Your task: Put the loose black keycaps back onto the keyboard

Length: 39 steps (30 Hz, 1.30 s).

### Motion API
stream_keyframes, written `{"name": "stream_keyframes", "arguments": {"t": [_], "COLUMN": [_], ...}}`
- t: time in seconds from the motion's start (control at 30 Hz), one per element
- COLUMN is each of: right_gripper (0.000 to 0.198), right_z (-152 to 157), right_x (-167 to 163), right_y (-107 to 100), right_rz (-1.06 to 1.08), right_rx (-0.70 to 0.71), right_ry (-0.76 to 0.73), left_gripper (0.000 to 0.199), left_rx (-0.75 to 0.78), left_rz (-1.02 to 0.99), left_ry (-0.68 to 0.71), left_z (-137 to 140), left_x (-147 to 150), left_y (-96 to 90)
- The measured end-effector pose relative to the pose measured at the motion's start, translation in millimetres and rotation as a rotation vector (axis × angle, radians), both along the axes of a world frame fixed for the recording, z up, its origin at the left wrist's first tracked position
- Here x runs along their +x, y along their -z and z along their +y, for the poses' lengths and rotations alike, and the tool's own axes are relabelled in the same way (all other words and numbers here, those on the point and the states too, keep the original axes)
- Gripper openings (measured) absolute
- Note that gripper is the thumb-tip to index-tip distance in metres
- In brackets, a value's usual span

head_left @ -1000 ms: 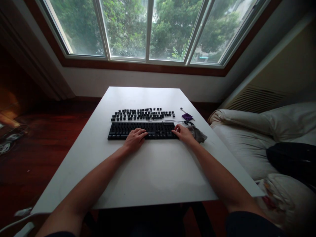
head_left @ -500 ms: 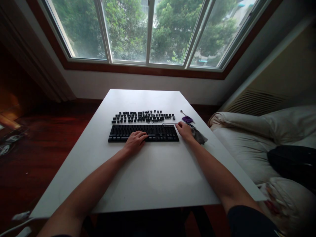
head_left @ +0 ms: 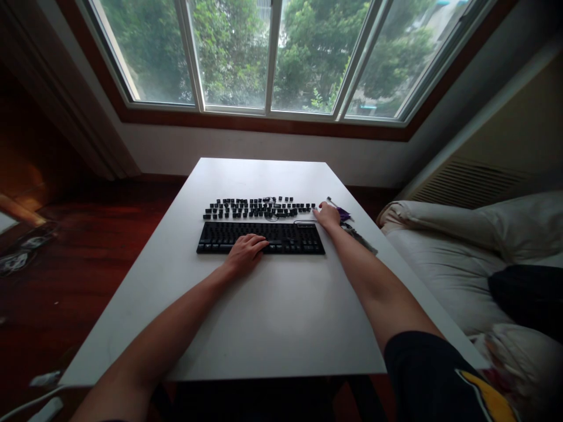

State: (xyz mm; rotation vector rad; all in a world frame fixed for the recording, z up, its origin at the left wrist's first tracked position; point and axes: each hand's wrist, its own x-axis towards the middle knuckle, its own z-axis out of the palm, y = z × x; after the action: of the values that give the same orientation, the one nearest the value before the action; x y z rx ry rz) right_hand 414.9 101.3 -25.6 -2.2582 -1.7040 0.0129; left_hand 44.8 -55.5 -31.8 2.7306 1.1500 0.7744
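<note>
A black keyboard (head_left: 217, 249) lies across the white table, its long side towards me. My left hand (head_left: 247, 251) rests flat on its lower middle part, fingers stretched to the right over the keys. Behind the keyboard, loose black keycaps (head_left: 240, 212) stand in several rough rows. At the right end of these rows is my right hand (head_left: 328, 215), its thumb and forefinger bent round the end keycap, which they largely hide. Under and beside the right wrist lie a purple item (head_left: 343, 214) and a grey cloth (head_left: 364, 241), both partly covered.
A small light-coloured stick-like tool (head_left: 331, 200) lies beyond my right hand. A thin cable (head_left: 303, 221) runs behind the keyboard. The white table (head_left: 272, 316) stands below a window, with a pale sofa (head_left: 435, 264) along its right side.
My right hand has moved forward from the keyboard's upper right corner to the right end of the keycap rows. My left hand stays on the keyboard. The view has shifted slightly.
</note>
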Motion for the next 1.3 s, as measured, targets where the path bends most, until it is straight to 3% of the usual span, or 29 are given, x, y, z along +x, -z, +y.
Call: {"name": "stream_keyframes", "arguments": {"t": [0.3, 0.5, 0.63, 0.9, 1.07, 1.3], "right_gripper": [0.037, 0.044, 0.040, 0.042, 0.047, 0.043], "right_z": [1, -37, -70, -121, -136, -127], "right_x": [0, -10, -8, 21, 25, 24], "right_y": [2, -1, 1, -5, -4, 10], "right_rz": [-0.001, 0.038, 0.137, 0.511, 0.727, 0.613], "right_rx": [-0.017, 0.210, 0.255, -0.007, -0.170, -0.091], "right_ry": [-0.062, -0.149, -0.278, -0.431, -0.383, -0.347], "left_gripper": [0.042, 0.042, 0.042, 0.043, 0.043, 0.045], "left_rx": [-0.005, -0.010, -0.012, -0.017, -0.011, -0.014], "left_rz": [0.006, 0.007, 0.003, 0.007, 0.010, 0.009], "left_ry": [-0.001, 0.004, 0.007, 0.006, 0.005, 0.006], "left_z": [0, 1, 0, -2, -2, -2], "left_x": [1, 0, 0, 1, 1, 1], "left_y": [0.5, 1.3, -0.2, -1.4, -0.9, -1.6]}}
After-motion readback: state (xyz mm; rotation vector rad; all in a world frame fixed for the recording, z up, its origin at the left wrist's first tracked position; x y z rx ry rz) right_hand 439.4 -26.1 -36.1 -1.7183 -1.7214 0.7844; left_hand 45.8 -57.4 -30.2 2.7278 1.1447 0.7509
